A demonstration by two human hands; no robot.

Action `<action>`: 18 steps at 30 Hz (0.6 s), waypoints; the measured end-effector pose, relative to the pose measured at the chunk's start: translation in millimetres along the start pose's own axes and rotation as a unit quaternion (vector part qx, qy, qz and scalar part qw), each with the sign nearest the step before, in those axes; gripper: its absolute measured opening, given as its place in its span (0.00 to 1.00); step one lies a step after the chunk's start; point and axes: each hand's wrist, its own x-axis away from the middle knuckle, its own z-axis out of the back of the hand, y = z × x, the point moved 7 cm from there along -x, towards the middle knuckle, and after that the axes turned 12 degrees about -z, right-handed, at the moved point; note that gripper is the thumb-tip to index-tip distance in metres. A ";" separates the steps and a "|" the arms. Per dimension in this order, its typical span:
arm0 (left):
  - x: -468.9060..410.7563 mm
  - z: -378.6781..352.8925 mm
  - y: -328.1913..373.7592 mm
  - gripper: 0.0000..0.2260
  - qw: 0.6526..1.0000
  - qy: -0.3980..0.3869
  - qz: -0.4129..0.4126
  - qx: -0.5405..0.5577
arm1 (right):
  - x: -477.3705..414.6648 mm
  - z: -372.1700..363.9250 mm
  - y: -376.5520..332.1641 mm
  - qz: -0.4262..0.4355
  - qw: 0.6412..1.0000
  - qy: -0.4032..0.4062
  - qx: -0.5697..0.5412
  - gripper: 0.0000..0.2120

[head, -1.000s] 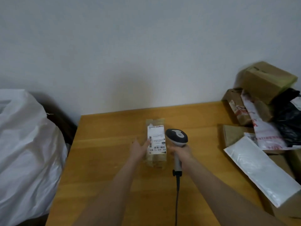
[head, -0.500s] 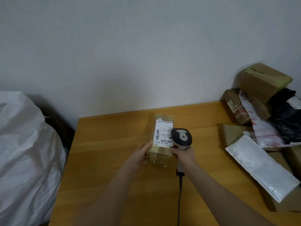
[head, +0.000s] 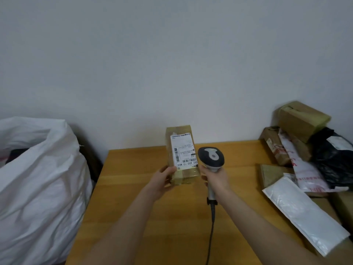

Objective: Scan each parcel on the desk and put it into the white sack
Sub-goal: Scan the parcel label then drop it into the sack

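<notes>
Though parcel-strewn, wooden desk (head: 181,226), grey wall (head: 172,64).

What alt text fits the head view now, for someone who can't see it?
The left hand holds a brown parcel upright above the desk, label toward the camera, while the right hand grips a corded barcode scanner beside it. A white sack stands open at left; more parcels lie piled at right.

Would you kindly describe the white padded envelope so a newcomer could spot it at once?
On the wooden desk, look to the heap of parcels along its right side. At the heap's near end lies a white padded envelope, slanting across brown boxes. Unlike the red-printed bag and black bag behind it, it is plain white, no label showing.
</notes>
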 end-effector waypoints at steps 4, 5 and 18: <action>5.5 16.7 18.2 0.31 0.997 0.046 -0.047 -0.042 | 34.5 2.8 5.7 -0.023 0.998 -0.038 0.048 0.05; 8.2 20.4 20.9 0.32 0.995 0.054 -0.054 -0.059 | 43.2 2.7 8.2 -0.026 0.997 -0.047 0.060 0.05; 20.9 37.2 27.8 0.35 0.983 0.120 -0.096 -0.103 | 89.2 -10.3 10.4 -0.049 0.992 -0.102 0.059 0.04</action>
